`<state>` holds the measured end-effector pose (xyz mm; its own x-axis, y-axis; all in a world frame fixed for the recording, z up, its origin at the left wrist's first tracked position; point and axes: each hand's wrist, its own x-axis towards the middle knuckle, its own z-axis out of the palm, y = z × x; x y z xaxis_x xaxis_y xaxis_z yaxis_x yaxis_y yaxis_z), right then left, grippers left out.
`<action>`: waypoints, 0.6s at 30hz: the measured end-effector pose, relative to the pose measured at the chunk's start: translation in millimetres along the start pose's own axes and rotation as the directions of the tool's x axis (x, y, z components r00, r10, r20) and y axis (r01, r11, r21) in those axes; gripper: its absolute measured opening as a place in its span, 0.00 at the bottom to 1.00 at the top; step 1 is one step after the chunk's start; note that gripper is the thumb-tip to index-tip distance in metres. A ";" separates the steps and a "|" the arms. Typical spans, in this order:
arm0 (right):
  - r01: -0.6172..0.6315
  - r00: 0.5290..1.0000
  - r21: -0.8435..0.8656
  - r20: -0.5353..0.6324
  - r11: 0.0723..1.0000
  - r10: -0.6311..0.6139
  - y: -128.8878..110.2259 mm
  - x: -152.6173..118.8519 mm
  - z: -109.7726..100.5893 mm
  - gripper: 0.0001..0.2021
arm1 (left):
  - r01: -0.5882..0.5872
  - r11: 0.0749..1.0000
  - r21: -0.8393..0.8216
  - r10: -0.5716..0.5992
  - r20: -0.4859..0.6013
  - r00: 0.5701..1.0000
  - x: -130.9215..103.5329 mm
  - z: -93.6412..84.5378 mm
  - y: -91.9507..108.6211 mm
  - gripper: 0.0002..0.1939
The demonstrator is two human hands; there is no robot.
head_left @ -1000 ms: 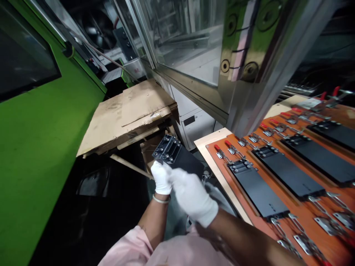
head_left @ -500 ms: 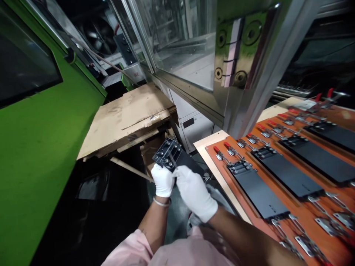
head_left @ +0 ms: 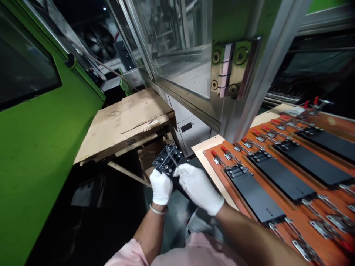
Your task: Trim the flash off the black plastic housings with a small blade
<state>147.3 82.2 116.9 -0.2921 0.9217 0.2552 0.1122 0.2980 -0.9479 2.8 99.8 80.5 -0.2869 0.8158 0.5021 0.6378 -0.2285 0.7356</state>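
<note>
A black plastic part (head_left: 168,159) with ribs and several round bosses is tilted up in front of me. My left hand (head_left: 161,187), in a white glove, is closed on its near left edge. My right hand (head_left: 198,188), also white-gloved, is closed in a pinch at the part's right side. A thin, straight, blade-like tool (head_left: 172,158) runs from its fingertips across the part's ribbed face. Its handle is hidden in the glove. The lower end of the part is covered by my right hand.
At right, an orange fixture board (head_left: 231,190) holds several dark grey panels (head_left: 257,195) under red-handled toggle clamps (head_left: 215,157). A cardboard-topped table (head_left: 130,111) stands ahead. Left is a green machine (head_left: 33,155); above, a glazed metal-framed door (head_left: 191,90) with a hinge (head_left: 233,70).
My right hand has shifted slightly right, and the thin tool lies at a different place over the part. The part has turned a little. The whole view has shifted slightly.
</note>
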 end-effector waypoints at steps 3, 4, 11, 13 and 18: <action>-0.014 0.995 -0.034 -0.102 0.999 0.010 4.5 3.3 -4.9 0.13 | 0.012 0.992 -0.129 -0.011 0.013 1.000 -1.0 0.7 6.8 0.08; -0.025 0.993 -0.067 -0.114 0.997 0.017 5.6 3.9 -6.0 0.14 | 0.021 0.985 -0.169 -0.020 0.012 1.000 -1.2 0.7 9.0 0.09; 0.049 0.999 -0.061 -0.001 0.997 -0.049 -0.4 2.3 -6.7 0.14 | 0.064 0.977 -0.205 -0.065 0.000 0.998 -1.7 -3.1 12.0 0.10; 0.049 0.998 -0.085 -0.027 0.995 -0.052 -2.4 2.3 -6.9 0.14 | 0.056 0.971 -0.231 -0.056 0.006 0.998 -2.6 -4.4 11.8 0.10; 0.047 0.999 -0.044 0.017 0.998 -0.046 -3.5 2.3 -7.2 0.13 | 0.035 0.973 -0.229 -0.029 0.032 0.999 -4.7 -6.1 10.5 0.11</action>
<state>153.1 85.1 122.2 -0.3134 0.9026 0.2951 0.1404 0.3514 -0.9256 6.5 90.4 88.7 -0.2819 0.8387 0.4659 0.4469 -0.3149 0.8373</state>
